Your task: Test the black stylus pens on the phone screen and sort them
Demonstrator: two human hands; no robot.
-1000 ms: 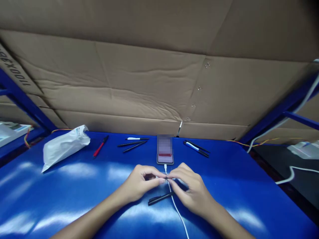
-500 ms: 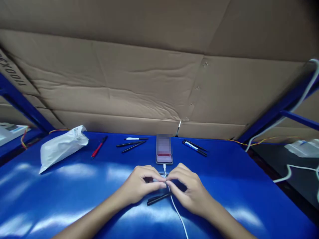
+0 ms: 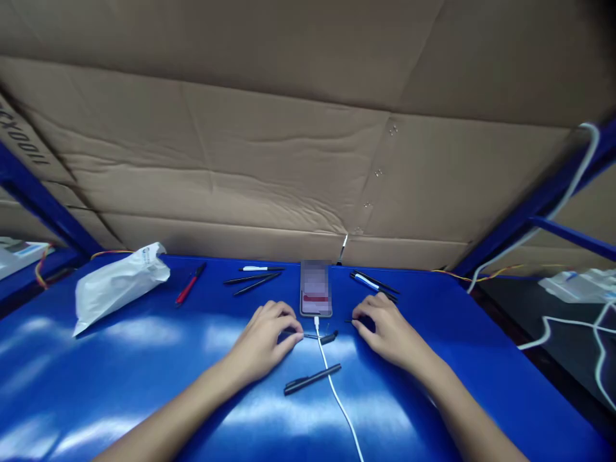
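My left hand is at the centre, its thumb and fingers pinched near the left end of a thin pen part that lies across the white cable. What sits between those fingertips is too small to tell. A short black piece lies at the right end of the thin part. To the right, my right hand pinches something small and dark, its tip pointing left. Below both hands, a black pen barrel with a clip lies across the cable.
A phone stands behind the hands, with a white cable running toward me. Several pens lie left of it, others right. Farther left are a red pen and white bag. Cardboard walls the back.
My hands have moved apart and away from me, uncovering the thin part and the short black piece. The barrel below is now fully visible. The camera view has shifted slightly.
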